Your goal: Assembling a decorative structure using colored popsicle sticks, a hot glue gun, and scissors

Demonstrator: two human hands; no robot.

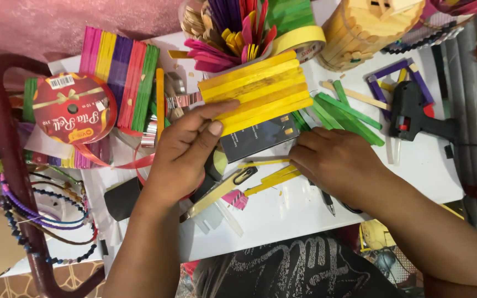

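Your left hand point(180, 157) is partly closed, thumb and fingers pinching the near left corner of a panel of yellow craft sticks point(256, 91) joined side by side and tilted above the white counter point(282, 215). Your right hand point(335, 163) lies curled, palm down, fingertips pressing among loose yellow sticks point(274, 176) on the counter; I cannot tell whether it grips one. A dark card point(258, 138) sits just under the panel.

By the look of it, the panel is already built, while the loose sticks beside it are not yet attached.

At the far edge, a cup point(238, 25) holds pink, purple, yellow and red sticks standing on end. To its right stands a round container made of plain wooden sticks point(362, 33); its contents are hidden. A black glue gun point(415, 113) lies at the right, near green sticks point(346, 113).
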